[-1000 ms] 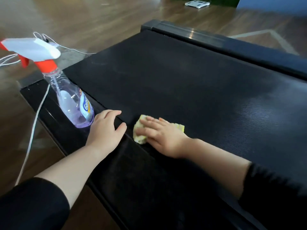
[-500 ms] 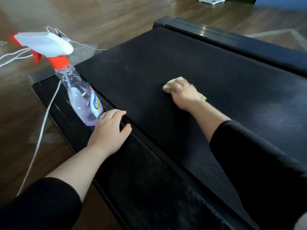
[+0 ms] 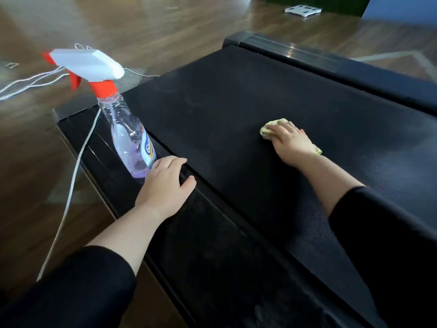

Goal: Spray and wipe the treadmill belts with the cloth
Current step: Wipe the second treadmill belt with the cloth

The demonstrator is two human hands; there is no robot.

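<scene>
The black treadmill belt (image 3: 224, 110) fills the middle of the head view. My right hand (image 3: 292, 144) presses a yellow cloth (image 3: 272, 126) flat onto the belt near its centre; the cloth shows at my fingertips and beside my wrist. My left hand (image 3: 165, 185) rests with relaxed fingers on the near side rail (image 3: 113, 176), holding nothing. Just beyond its fingertips a clear spray bottle (image 3: 132, 143) with purple liquid, an orange collar and a white trigger head stands upright on that rail.
A white cable (image 3: 71, 192) runs along the wooden floor (image 3: 30, 166) past the rail's left edge, with more white cables at far left. The far side rail (image 3: 331, 65) borders the belt. A white flat object (image 3: 302, 10) lies on the floor at the back.
My right hand slid the cloth from the near edge by my left hand out to the middle of the belt. My left hand and the bottle stayed put.
</scene>
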